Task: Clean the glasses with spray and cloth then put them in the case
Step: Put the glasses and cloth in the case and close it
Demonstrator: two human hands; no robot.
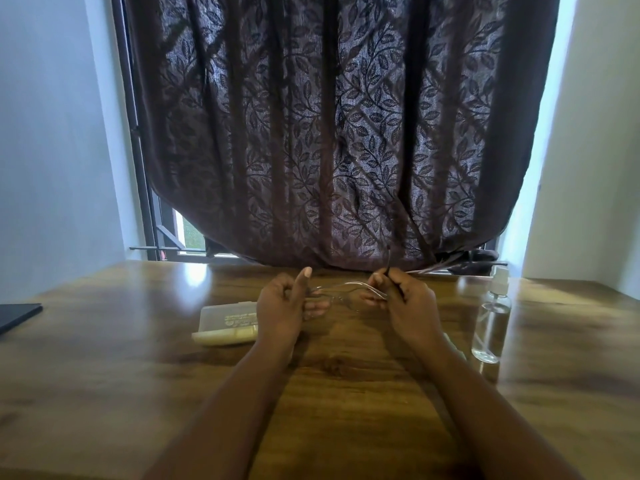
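I hold thin-framed glasses (341, 292) above the wooden table (104, 358), between both hands. My left hand (284, 306) grips the left end of the frame, thumb raised. My right hand (405, 299) pinches the right side; a dark temple arm sticks up above its fingers. A pale translucent case (227, 322) lies closed on the table just left of my left hand. A clear spray bottle (491, 320) with a white nozzle stands upright to the right of my right hand. A bit of pale cloth (457, 348) peeks out behind my right forearm, mostly hidden.
A dark flat object (17, 315) lies at the table's left edge. A brown leaf-patterned curtain (329, 133) hangs over the window behind the table's far edge. White walls stand on both sides.
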